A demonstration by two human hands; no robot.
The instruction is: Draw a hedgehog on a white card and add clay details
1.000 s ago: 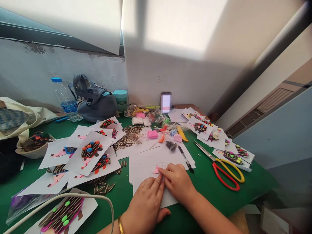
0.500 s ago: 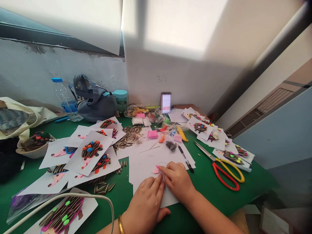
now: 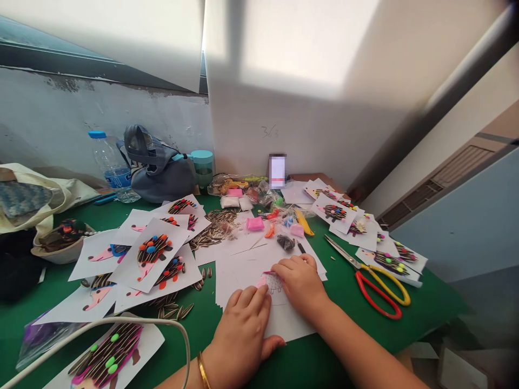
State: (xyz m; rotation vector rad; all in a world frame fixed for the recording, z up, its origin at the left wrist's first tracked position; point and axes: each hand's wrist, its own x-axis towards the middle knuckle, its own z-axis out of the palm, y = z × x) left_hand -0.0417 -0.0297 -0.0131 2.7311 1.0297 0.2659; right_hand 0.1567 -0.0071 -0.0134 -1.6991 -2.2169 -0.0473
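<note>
My left hand (image 3: 245, 319) lies flat on the white paper (image 3: 294, 324), fingers stretched out and thumb apart. Its fingertips touch a small piece of pink clay (image 3: 261, 282) at the left end of a pencil-drawn hedgehog outline (image 3: 276, 283). My right hand (image 3: 299, 281) rests over the right side of this drawing with its fingers curled together. A thin pink sliver shows at its fingertips; whether it is a nail or something held I cannot tell. The right thumb is hidden. A black pen (image 3: 300, 247) lies partly behind that hand.
Finished hedgehog cards (image 3: 156, 254) overlap on the left, with more cards (image 3: 334, 209) at the right. Sunflower seeds (image 3: 213, 229), pink clay packets (image 3: 255, 223) and dark clay (image 3: 286, 242) lie beyond the paper. Open scissors (image 3: 365, 270) lie right; a white cable (image 3: 133, 319) crosses front left.
My right hand has shifted right and slightly away, its index finger leaving the pink clay and uncovering more of the drawing. It now covers part of the pen. My left hand has hardly moved.
</note>
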